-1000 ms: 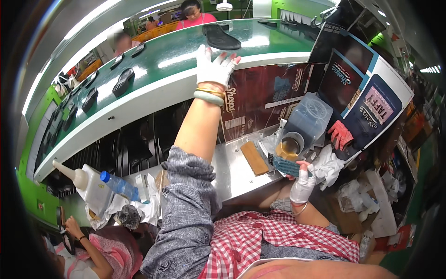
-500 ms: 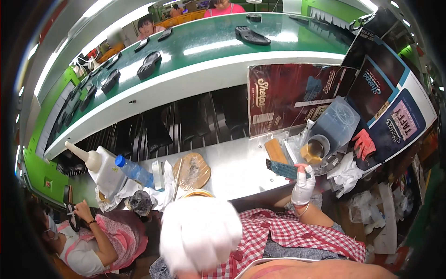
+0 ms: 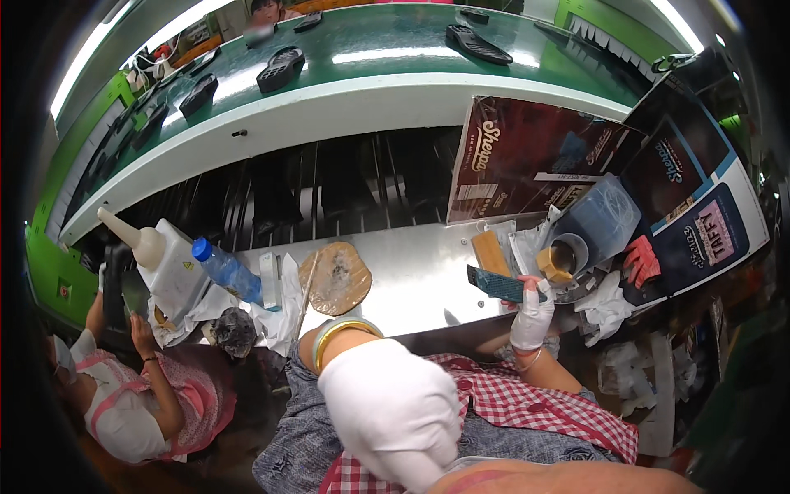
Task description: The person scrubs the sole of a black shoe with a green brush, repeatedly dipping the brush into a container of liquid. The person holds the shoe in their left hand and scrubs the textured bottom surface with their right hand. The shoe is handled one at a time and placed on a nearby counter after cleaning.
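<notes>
My left hand, in a white glove, is raised close in front of me over the checked apron. Its fingers are curled; whatever they may hold is hidden. A yellow-green bangle circles that wrist. Out to the right, my right hand has a white glove with bare fingertips. Between its thumb and fingers is one end of a flat dark-teal textured strip, its other end pointing left above the metal table. Just beyond the strip lies a tan block. A cup with a yellow sponge stands beside that hand.
Shoe soles lie on a green conveyor. On the table are a white spouted bottle, a blue-capped bottle and a wrapped round pad. Cardboard panels stand right. A co-worker sits at left.
My left hand has shifted right and slightly down, baring the bangle. The right hand still holds the strip. The view has tilted, and the co-worker's arm now reaches farther up.
</notes>
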Motion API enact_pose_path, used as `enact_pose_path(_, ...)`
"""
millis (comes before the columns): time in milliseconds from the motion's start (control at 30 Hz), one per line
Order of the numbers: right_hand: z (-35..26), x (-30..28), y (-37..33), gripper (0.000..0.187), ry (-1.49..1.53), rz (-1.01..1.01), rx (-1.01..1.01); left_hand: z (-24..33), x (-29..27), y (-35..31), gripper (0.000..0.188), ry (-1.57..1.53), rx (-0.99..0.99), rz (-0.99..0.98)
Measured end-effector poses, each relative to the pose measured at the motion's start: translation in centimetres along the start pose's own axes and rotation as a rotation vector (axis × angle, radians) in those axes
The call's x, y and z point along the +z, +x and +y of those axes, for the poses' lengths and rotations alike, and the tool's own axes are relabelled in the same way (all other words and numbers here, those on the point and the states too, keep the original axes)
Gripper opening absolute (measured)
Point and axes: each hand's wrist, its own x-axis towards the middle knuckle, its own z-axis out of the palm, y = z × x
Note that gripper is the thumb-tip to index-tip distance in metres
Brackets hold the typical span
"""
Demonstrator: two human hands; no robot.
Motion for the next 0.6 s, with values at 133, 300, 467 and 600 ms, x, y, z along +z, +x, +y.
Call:
enact_pose_path(133, 0.0, 0.7, -0.1, 0.024, 0.016, 0.008, 0.005, -0.7, -0.1, -0.2, 0.016, 0.171, -0.105, 0.065)
enact_pose_path(300, -0.1, 0.7, 0.0, 0.024, -0.021, -0.005, -0.003, -0.3, -1.6, -1.4, 0.019, 0.232, 0.052, 0.534)
enact_pose_path(467, -0.7, 0.9, -0.3, 0.024, 0.018, 0.007, 0.023, 4.0, -2.3, 0.7, 0.022, -0.099, 0.122, 0.627)
enact_pose_path(600, -0.2, 0.4, -0.3, 0.025, -0.004, -0.017, 0.02, 1.8, -2.2, 2.9, 0.022, -0.091, 0.412, 0.626)
